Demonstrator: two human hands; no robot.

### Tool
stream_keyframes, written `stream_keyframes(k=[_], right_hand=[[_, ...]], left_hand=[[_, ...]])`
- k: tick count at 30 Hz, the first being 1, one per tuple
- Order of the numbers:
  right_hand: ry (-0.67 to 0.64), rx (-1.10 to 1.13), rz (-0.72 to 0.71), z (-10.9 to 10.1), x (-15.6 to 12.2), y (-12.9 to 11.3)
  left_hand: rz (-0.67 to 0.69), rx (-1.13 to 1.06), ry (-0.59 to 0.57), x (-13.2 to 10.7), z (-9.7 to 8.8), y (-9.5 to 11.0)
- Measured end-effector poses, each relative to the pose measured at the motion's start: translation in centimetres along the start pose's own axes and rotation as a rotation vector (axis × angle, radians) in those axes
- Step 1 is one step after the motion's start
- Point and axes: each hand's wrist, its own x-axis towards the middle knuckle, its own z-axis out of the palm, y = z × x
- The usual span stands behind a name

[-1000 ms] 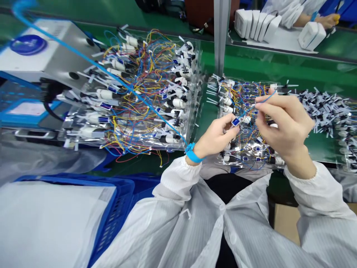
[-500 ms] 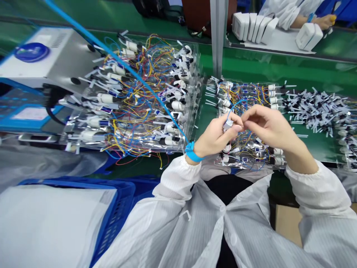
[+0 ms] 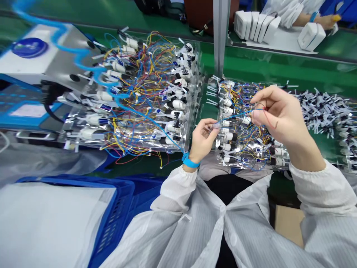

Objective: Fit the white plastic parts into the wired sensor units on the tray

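One head-worn view looks forward and down, close above the left hand (image 3: 203, 139) and right hand (image 3: 281, 119) over the desk (image 3: 279, 63).

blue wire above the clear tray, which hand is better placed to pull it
Likely right: right hand pinches the blue wire over the clear tray; the left hand sits at its edge.

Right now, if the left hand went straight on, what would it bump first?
Probably the white wired parts in the clear tray, just past the fingertips of the left hand; depth is hard to judge.
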Motion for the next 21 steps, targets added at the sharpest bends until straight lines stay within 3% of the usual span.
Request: stream_keyframes(k=[5,9,11,18,21], right_hand=[[-0.101,-0.363,-0.011,-0.5,-1.1,2.3],[-0.187,-0.717,-0.125,-1.9,-2.9,3.2],[-0.201,-0.864,-0.179,-2.4,-3.8,3.2],[-0.280,-1.058,-0.242,-3.2,-6.3,2.8],[-0.244,-1.125,-0.208,-3.1,-6.9,3.0]], left_hand=[[0.052,0.094,-0.077,0.0,-1.3,0.1],[0.307,0.260,-0.293,0.6,-1.9,0.5],[0.399,0.289,-0.328,0.8,-1.9,0.4],[0.298,0.157,-0.376,0.5,-1.1,-0.7],[0.348,0.204,-0.364,0.7,-0.9,-1.2]])
